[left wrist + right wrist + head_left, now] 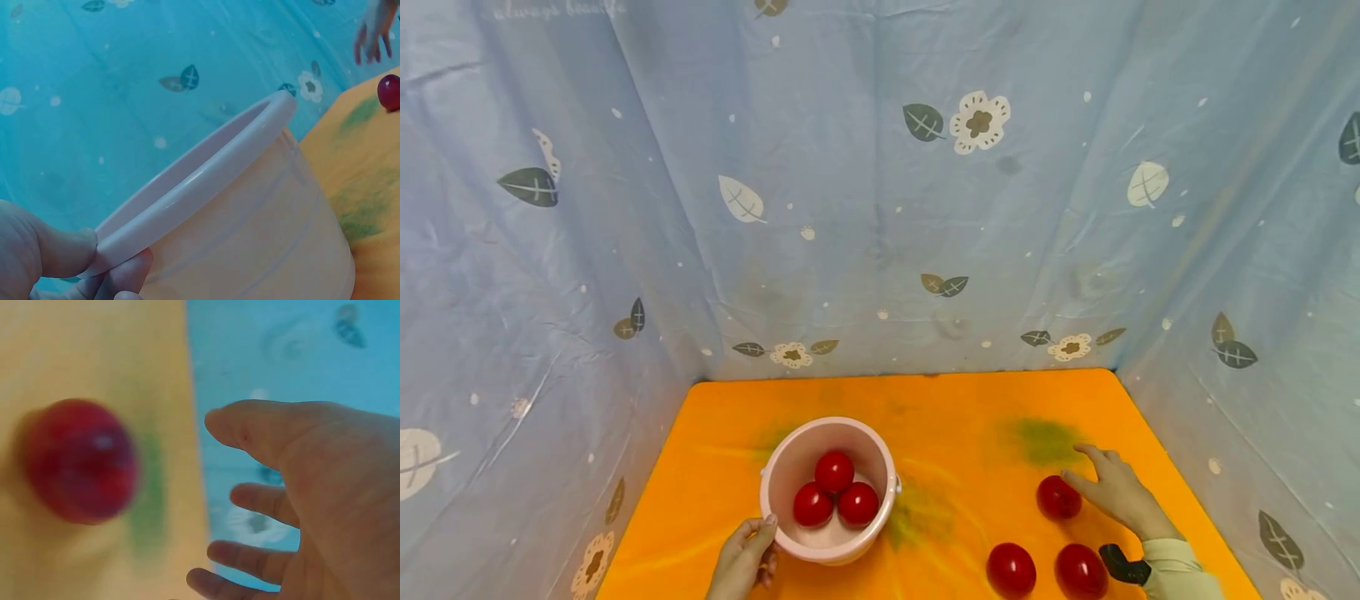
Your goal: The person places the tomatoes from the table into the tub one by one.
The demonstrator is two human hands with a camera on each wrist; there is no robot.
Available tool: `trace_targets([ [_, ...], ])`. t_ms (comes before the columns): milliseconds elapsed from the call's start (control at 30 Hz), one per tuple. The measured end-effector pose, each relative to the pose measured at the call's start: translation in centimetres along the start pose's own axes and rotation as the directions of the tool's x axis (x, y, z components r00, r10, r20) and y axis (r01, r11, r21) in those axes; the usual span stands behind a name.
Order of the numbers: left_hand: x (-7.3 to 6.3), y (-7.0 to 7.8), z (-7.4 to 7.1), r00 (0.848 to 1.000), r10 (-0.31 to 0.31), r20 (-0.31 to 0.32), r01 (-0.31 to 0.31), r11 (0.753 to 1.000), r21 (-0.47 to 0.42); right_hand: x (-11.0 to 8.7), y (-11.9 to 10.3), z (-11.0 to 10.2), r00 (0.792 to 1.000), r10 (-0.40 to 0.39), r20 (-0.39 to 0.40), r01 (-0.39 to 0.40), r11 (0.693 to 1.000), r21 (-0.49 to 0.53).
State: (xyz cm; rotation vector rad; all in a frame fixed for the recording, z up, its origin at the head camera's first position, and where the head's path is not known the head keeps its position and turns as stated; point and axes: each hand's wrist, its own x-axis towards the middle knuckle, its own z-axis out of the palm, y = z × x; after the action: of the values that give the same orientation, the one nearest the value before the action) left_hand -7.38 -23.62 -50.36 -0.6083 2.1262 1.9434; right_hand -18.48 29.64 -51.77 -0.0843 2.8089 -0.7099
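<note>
A pale pink bucket (pixel 827 553) stands on the table, left of the middle, with three shiny red balls (pixel 834 472) inside it. My left hand (pixel 742 557) pinches the near left part of its rim, thumb on top and fingers under it, as the left wrist view shows up close. Over on the right, my right hand (pixel 1118 490) hovers beside a red ball (pixel 1058 497), its fingers spread and holding nothing. In the right wrist view that ball (pixel 82 461) lies apart from the fingertips and looks blurred.
Two more red balls, a left one (pixel 1011 571) and a right one (pixel 1081 572), lie at the table's near right. The orange table (pixel 955 417) with greenish patches is enclosed by blue curtains (pixel 850 208) printed with leaves and flowers.
</note>
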Motion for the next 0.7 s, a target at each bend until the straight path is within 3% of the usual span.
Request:
trace_targets([
  [233, -0.1, -0.2, 0.0, 1.0, 0.005, 0.011, -0.005, 1.0, -0.014, 1.4, 1.0, 3.5, 0.992, 0.108, 0.071, -0.112, 0.992, 0.055],
  [500, 0.0, -0.2, -0.2, 1.0, 0.01, 0.004, -0.01, 1.0, -0.009, 2.3, 0.4, 5.7, 0.995, 0.011, 0.096, -0.015, 0.999, 0.037],
  [700, 0.0, -0.3, -0.2, 1.0, 0.005, 0.014, -0.004, 1.0, -0.008, 1.9, -0.1, 6.2, 0.998, 0.013, 0.061, -0.014, 1.0, 0.014],
])
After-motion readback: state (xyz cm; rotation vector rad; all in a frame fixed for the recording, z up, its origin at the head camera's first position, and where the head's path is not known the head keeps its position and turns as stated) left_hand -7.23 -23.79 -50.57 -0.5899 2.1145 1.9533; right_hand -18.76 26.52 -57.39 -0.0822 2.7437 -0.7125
